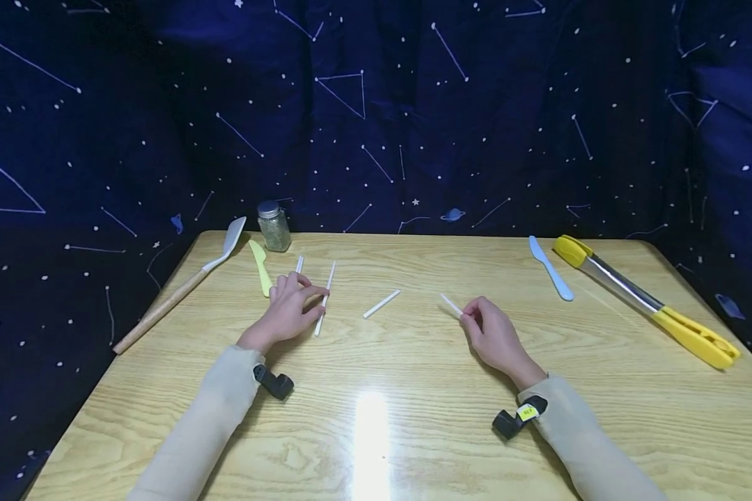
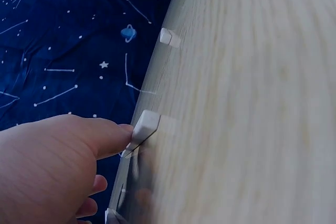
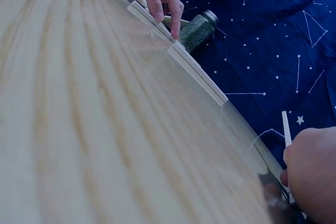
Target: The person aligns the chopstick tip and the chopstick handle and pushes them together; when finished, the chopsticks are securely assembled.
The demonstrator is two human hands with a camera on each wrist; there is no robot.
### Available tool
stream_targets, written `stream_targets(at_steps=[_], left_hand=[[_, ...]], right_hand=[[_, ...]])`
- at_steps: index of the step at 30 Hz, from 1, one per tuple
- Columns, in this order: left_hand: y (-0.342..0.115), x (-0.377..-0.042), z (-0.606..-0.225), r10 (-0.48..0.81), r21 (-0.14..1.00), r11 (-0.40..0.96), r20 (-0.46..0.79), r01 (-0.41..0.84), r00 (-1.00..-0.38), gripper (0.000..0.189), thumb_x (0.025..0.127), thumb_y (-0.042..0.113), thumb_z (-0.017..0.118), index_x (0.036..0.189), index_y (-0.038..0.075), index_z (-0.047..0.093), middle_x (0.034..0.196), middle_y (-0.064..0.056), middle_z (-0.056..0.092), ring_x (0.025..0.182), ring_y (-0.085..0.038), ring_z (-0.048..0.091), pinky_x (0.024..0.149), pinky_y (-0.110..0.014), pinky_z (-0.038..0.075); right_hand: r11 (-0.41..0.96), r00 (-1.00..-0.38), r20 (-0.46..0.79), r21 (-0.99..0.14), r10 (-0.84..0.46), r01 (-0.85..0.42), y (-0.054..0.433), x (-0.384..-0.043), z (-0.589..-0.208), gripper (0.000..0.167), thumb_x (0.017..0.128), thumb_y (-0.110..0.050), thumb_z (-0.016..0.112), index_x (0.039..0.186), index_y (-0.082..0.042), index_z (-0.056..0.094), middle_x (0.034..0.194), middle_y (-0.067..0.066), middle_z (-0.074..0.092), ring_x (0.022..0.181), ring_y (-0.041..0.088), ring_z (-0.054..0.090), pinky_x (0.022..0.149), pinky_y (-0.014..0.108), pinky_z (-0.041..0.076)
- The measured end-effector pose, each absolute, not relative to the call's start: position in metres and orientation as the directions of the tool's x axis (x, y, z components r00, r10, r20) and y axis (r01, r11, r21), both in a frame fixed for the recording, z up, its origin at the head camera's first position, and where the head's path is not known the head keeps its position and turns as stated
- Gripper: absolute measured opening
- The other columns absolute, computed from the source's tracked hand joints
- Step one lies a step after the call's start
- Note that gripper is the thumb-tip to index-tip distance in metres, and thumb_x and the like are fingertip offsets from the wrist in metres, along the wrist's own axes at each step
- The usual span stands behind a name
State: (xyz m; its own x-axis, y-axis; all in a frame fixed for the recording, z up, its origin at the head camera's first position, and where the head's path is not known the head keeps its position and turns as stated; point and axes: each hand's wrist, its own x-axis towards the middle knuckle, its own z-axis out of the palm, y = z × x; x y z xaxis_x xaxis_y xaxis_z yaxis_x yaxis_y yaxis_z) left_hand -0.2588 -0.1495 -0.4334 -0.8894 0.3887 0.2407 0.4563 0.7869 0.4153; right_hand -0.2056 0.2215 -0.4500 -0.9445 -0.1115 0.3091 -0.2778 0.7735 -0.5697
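Note:
My left hand [image 1: 288,306] has its thumb and index fingertips on a long, thin white stick [image 1: 319,325] that lies on the table. In the left wrist view, the thumb meets the side of this stick [image 2: 148,121]. Just past the left knuckles, more white sticks [image 1: 299,263] show, partly hidden by the hand. A short white stick [image 1: 381,304] lies slantwise between the hands. My right hand [image 1: 494,337] pinches another white stick [image 1: 450,304] between thumb and index finger, its free end pointing up and left. In the right wrist view, that stick [image 3: 286,127] sticks out past the fingers.
At the left lie a wooden-handled spatula [image 1: 182,291] and a yellow knife [image 1: 260,268], with a jar of green flakes [image 1: 275,229] behind. A light-blue knife [image 1: 551,270] and yellow-and-silver tongs [image 1: 627,289] lie at the right. A dark starry cloth [image 1: 376,167] hangs beyond the table [image 1: 439,431].

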Motion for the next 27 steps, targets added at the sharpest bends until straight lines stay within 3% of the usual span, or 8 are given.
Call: stream_targets(at_steps=[10, 19, 27], left_hand=[[-0.154, -0.259, -0.429, 0.380, 0.428, 0.784, 0.240, 0.449, -0.893, 0.031, 0.086, 0.020, 0.067, 0.115, 0.009, 0.069, 0.097, -0.012, 0.042, 0.091, -0.030, 0.032, 0.073, -0.039, 0.025], [-0.151, -0.262, -0.429, 0.365, 0.468, 0.757, 0.276, 0.456, -0.889, 0.035, 0.088, 0.019, 0.066, 0.120, 0.004, 0.066, 0.098, -0.014, 0.047, 0.090, -0.030, 0.034, 0.076, -0.039, 0.027], [-0.138, -0.258, -0.432, 0.347, 0.501, 0.706, 0.371, 0.501, -0.861, 0.028, 0.086, 0.014, 0.068, 0.111, 0.002, 0.068, 0.090, -0.012, 0.052, 0.087, -0.028, 0.037, 0.077, -0.038, 0.029]], right_hand=[[0.764, -0.948, 0.302, -0.586, -0.102, -0.270, 0.222, -0.206, -0.451, 0.007, 0.095, -0.006, 0.056, 0.098, 0.000, 0.053, 0.081, 0.008, 0.053, 0.069, 0.016, 0.046, 0.060, 0.026, 0.038], [0.754, -0.942, 0.320, -0.593, -0.101, -0.282, 0.223, -0.206, -0.451, 0.006, 0.095, -0.003, 0.056, 0.098, 0.001, 0.052, 0.081, 0.008, 0.053, 0.068, 0.016, 0.045, 0.060, 0.026, 0.038], [0.734, -0.931, 0.344, -0.599, -0.125, -0.320, 0.223, -0.207, -0.451, 0.005, 0.095, 0.000, 0.055, 0.097, 0.001, 0.050, 0.080, 0.008, 0.052, 0.068, 0.014, 0.044, 0.060, 0.024, 0.038]])
